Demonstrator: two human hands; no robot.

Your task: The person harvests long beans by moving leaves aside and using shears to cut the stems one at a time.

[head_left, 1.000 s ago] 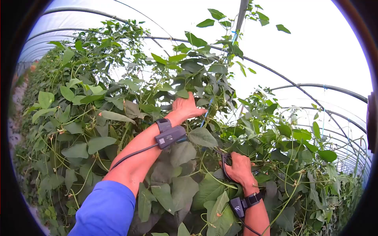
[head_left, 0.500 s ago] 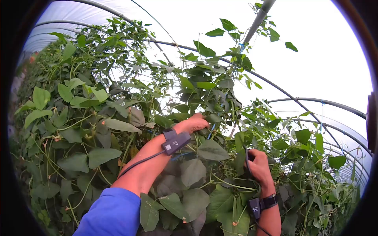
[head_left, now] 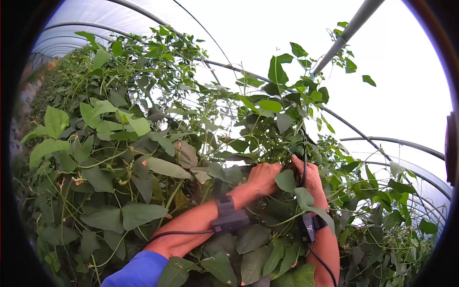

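Both hands are close together among climbing leafy vines near the middle of the view. My left hand has its fingers curled into the foliage, and leaves hide what its fingertips hold. Just to its right, my right hand is raised with thumb and fingers bent together at the stems; a black cord passes by its fingers, and what it grips is hidden. A green leaf hangs in front, between the two hands. Each wrist bears a strapped dark device, the left one and the right one.
Dense vines fill the left side and run back along a row. A grey pole slants down from the top right to the vine tops. Curved tunnel ribs cross behind, under pale plastic sheeting.
My left hand has moved right and down. My right hand has risen to meet it beside the stems. The view has shifted slightly, with the foliage and pole appearing farther right.
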